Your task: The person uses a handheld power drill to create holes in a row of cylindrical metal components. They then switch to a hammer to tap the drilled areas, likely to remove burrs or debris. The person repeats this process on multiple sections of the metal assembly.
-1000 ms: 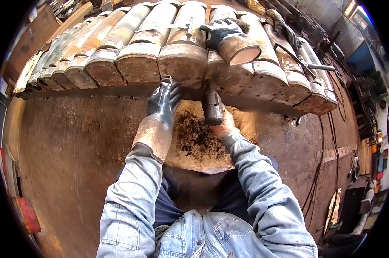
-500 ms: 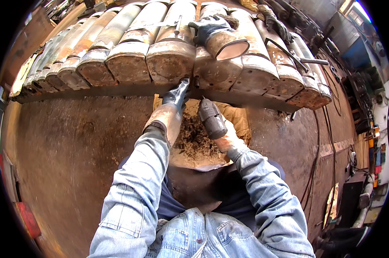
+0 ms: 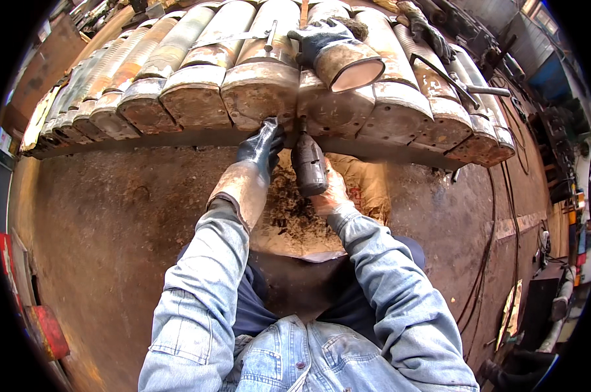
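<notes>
Drill (image 3: 309, 166) in bare right hand (image 3: 333, 188), grip closed round it, tip close to rusty cylinders (image 3: 259, 95), body over tan paper (image 3: 369, 183). Gloved left hand (image 3: 263, 150) just beside, fingers curled near cylinder edge; cannot tell if holding anything.

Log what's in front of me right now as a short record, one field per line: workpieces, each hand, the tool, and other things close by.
Workpieces: row of metal cylinders, lying side by side
Left hand: gloved, near the row's lower front edge; grip unclear
Right hand: bare, holding the dark handheld tool
Tool nose: toward the cylinder ends; contact unclear
On the row: loose glove, cuff opening toward the wearer
Below the hands: brown paper with dark debris
</notes>
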`<move>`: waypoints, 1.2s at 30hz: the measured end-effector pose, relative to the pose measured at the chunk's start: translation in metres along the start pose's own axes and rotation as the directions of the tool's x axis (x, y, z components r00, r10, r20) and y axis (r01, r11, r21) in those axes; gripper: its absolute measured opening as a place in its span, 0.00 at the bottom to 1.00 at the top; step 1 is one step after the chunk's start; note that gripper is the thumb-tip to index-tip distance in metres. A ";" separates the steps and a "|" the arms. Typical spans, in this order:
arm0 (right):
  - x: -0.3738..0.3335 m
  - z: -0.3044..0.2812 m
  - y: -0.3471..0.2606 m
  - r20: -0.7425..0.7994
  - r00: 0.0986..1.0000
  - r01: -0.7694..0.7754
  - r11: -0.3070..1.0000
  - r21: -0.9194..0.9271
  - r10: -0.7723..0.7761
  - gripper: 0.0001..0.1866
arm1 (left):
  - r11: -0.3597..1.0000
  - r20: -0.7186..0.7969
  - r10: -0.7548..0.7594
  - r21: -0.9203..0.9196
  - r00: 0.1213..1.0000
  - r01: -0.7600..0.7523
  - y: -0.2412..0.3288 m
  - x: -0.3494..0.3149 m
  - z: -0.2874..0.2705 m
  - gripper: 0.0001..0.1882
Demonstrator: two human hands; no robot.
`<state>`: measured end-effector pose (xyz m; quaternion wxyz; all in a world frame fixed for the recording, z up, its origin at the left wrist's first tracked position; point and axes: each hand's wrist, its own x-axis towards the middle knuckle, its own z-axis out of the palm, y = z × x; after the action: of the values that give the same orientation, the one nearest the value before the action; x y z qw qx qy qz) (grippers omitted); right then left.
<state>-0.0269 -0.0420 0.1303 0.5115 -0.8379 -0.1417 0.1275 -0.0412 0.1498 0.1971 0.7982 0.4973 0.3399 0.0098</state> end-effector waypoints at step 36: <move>-0.034 -0.026 0.007 0.201 0.957 0.161 0.958 0.237 -0.211 0.27 | 0.888 0.404 -0.200 -0.310 0.893 0.339 -0.019 0.032 0.024 0.19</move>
<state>-0.0479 -0.0793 0.1377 0.5907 -0.7400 -0.2621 0.1867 -0.0098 0.1326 0.1712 0.9196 0.2769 0.2463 -0.1303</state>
